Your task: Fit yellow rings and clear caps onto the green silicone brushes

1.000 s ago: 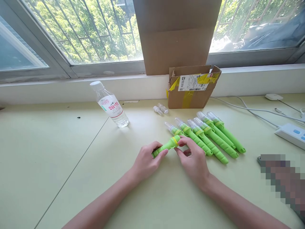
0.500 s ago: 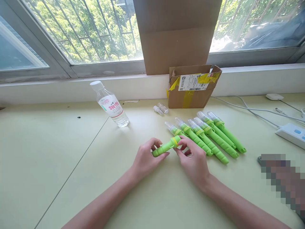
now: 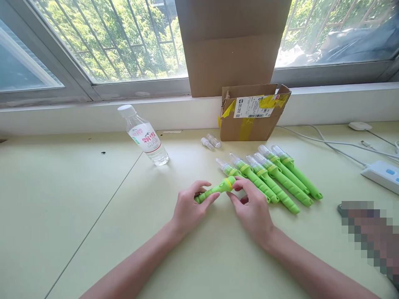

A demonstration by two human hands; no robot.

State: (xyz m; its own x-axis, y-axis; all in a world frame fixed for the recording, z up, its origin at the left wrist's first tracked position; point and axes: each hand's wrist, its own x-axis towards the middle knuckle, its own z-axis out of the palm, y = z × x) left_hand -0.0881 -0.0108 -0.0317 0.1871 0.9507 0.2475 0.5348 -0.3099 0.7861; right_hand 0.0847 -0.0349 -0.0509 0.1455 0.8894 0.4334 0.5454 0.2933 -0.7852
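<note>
Both hands are on a bright green, flashlight-like stick (image 3: 218, 189) with a yellow ring near its wide ribbed end. It has no clear cap on it. My left hand (image 3: 190, 207) is closed around the narrow grip end. With thumb and fingers, my right hand (image 3: 254, 205) pinches the wide end by the yellow ring. Just beyond my right hand lie several matching green sticks with clear caps (image 3: 285, 178), side by side at a slant. Two loose small clear plastic caps (image 3: 210, 142) rest farther back on the table.
A water bottle (image 3: 146, 139) with a white lid stands at the back left. An open cardboard box (image 3: 245, 124) sits against the sill. To the right are a white power strip (image 3: 382, 174), cables (image 3: 327, 143) and a pixelated object (image 3: 370, 232).
The stick's grip end has shifted slightly left and sits deeper in my left hand. My left fingers and thumb have moved a little along it. The right hand still pinches the wide end.
</note>
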